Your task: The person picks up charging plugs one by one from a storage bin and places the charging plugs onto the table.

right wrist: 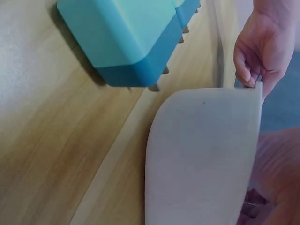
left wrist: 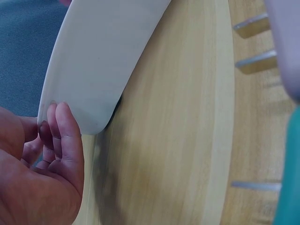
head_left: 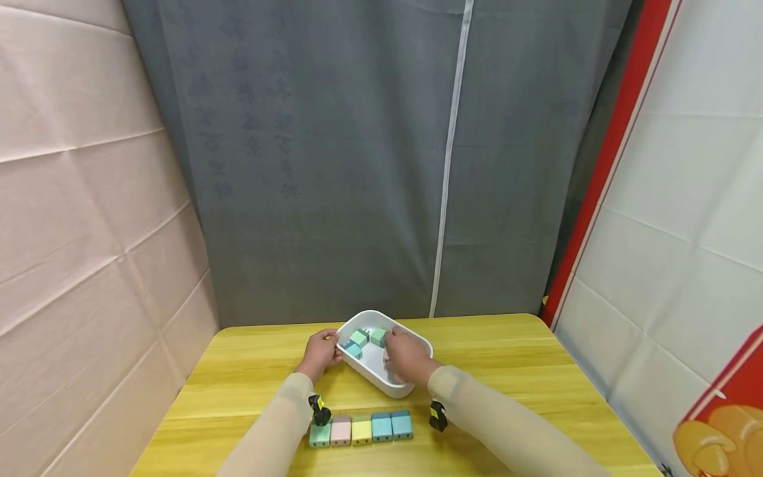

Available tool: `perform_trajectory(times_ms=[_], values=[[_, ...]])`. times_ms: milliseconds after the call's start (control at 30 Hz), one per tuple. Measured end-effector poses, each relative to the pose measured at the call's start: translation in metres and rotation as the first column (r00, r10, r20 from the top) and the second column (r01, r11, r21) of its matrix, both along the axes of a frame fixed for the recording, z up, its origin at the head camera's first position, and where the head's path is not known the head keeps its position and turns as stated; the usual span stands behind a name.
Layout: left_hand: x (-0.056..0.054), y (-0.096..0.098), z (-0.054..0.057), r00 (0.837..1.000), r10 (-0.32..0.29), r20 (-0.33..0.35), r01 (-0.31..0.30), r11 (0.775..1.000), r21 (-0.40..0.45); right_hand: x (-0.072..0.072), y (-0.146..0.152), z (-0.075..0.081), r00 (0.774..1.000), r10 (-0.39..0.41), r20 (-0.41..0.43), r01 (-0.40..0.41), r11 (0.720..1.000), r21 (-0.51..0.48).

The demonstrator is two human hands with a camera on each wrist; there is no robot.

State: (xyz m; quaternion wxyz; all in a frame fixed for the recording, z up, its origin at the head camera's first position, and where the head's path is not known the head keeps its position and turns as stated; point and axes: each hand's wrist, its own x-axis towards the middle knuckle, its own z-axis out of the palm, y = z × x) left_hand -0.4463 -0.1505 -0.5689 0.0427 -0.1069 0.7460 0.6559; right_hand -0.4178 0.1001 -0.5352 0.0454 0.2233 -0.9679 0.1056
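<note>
A white plastic bin (head_left: pixel 381 383) stands on the table, tilted, with several green and blue plug chargers (head_left: pixel 359 338) inside. At its left end my left hand (head_left: pixel 320 352) pinches the rim; the left wrist view shows the fingers (left wrist: pixel 70 136) against the outer wall. My right hand (head_left: pixel 408 358) reaches into the bin, fingers curled about a pink plug charger (head_left: pixel 386 356) that they mostly cover. Close by its fingertips lies a green charger (head_left: pixel 378 336). In the right wrist view the bin's wall (right wrist: pixel 201 150) hides part of the right hand (right wrist: pixel 269 183).
Nearer the body, a row of chargers lies side by side: green (head_left: pixel 320 434), pink (head_left: pixel 341 432), yellow (head_left: pixel 361 432) and blue (head_left: pixel 391 427). Their metal prongs show in the wrist views. The wooden table (head_left: pixel 495 358) ends at a grey curtain (head_left: pixel 334 199).
</note>
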Motion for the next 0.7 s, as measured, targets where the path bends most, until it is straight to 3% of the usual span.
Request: perform_trajectory(times_ms=[233, 700], values=[[0.001, -0.001, 0.000, 1.000, -0.009, -0.004, 0.009, 1.000, -0.003, 0.005, 0.003, 0.001, 0.999, 0.042, 0.020, -0.041, 0.997, -0.059], [0.005, 0.003, 0.003, 1.000, 0.000, -0.010, 0.000, 1.000, -0.028, 0.022, 0.015, 0.014, 0.994, 0.103, -0.022, -0.104, 0.994, -0.015]])
